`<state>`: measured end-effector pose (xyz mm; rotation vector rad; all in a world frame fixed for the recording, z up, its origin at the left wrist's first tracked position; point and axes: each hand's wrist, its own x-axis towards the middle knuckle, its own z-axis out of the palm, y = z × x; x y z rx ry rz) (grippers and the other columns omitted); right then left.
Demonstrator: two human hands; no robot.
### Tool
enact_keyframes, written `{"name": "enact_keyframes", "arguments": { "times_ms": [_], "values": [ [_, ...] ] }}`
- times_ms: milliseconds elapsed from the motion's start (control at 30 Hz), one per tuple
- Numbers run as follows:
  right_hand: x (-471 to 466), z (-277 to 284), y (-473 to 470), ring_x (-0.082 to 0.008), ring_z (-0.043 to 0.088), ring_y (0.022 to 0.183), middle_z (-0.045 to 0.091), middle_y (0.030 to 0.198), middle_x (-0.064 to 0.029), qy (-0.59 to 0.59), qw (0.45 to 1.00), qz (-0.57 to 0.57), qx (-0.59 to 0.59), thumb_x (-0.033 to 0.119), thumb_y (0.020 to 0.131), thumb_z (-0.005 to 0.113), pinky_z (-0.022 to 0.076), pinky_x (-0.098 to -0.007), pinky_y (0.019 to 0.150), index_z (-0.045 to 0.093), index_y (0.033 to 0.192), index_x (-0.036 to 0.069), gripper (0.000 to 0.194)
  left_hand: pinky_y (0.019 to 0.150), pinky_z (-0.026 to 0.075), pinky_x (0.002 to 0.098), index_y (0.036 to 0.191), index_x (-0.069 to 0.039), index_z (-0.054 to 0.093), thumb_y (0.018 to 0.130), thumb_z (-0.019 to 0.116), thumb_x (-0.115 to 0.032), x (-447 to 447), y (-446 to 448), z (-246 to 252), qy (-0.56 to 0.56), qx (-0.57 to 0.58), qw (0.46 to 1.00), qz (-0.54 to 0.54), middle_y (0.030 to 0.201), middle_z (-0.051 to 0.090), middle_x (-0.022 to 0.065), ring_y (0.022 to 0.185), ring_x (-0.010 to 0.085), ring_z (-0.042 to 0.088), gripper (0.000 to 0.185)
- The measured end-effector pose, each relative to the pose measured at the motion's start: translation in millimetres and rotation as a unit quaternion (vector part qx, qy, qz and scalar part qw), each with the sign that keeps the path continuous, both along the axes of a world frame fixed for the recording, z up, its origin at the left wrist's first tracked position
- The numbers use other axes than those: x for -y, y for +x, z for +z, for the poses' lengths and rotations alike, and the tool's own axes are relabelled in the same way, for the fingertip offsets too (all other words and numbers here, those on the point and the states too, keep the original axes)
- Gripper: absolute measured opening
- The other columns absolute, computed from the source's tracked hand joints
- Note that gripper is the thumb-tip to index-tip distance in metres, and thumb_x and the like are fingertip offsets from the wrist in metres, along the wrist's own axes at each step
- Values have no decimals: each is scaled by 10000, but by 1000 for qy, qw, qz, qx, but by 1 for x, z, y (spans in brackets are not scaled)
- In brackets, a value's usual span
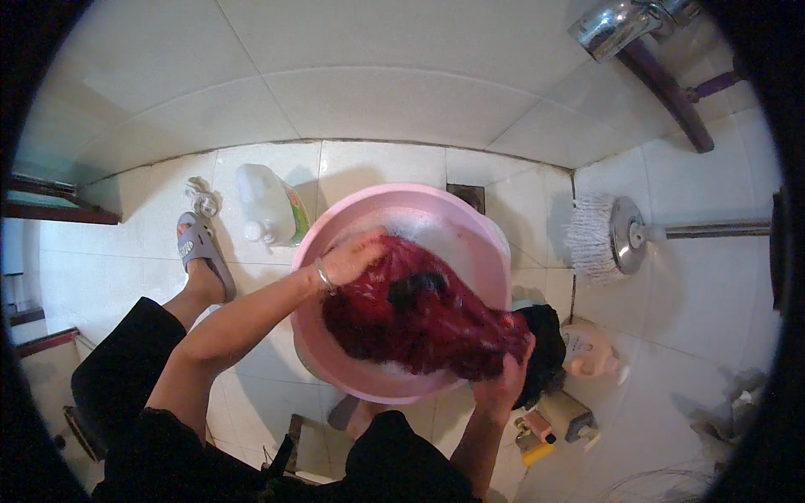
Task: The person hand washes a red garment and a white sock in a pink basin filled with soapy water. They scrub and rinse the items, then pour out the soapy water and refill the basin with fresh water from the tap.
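A wet dark-red garment [402, 327] with a black patch in its middle is stretched across a round pink plastic basin [339, 207]. My left hand [355, 256], with a silver bangle at the wrist, grips the cloth's upper left part inside the basin. At the basin's lower right, my right hand [503, 383] holds the other end, which reaches over the rim. White suds [415, 223] show in the water beyond the cloth. The garment is blurred, and its kind cannot be told. A black cloth [542, 352] lies just right of my right hand.
Left of the basin stands a translucent jug [261, 195]. A floor drain [468, 196] lies behind it. A string mop [604, 236] leans at right, below a chrome faucet [610, 31]. Several bottles, including a peach one [588, 352], stand lower right. My slippered foot [204, 258] is at left.
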<state>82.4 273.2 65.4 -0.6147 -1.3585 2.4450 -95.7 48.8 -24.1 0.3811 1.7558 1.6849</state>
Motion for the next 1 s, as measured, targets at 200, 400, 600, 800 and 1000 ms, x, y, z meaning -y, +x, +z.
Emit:
{"name": "enact_keyframes", "arguments": {
  "times_ms": [200,400,600,800,1000],
  "values": [
    [-2,-50,-37,-210,484,1011,480,1115,-94,-25,985,-60,160,138,859,439,401,-337,882,427,1153,28,314,763,470,282,1074,-16,490,861,494,-217,12,-15,10,55,339,934,99,1016,566,72,905,148,549,293],
    [5,-82,-57,-335,476,1008,493,1104,-187,700,684,78,190,235,683,676,389,-394,875,432,1169,3,591,897,397,326,1143,7,448,724,682,-339,24,24,-38,-234,2,971,-50,1087,539,143,984,262,529,592],
    [38,-113,-68,-368,527,960,539,1067,-187,499,741,350,280,315,661,687,425,-416,825,456,1166,41,619,823,444,316,1044,-28,523,792,551,-104,23,51,-50,-57,98,987,113,976,581,98,901,219,554,264],
    [33,-119,-52,-298,551,983,573,1069,-113,211,892,376,139,251,692,658,407,-404,879,477,1163,16,557,915,419,385,1198,-84,394,836,465,-100,44,49,18,269,310,874,261,1114,511,102,1020,237,513,370],
    [75,-97,-52,-210,490,1043,526,1117,-59,-256,928,248,105,195,718,665,344,-346,953,444,1213,45,563,899,421,361,1208,-88,401,895,434,-182,23,69,38,380,467,753,265,1170,497,91,1055,220,497,328]
  ]
}}
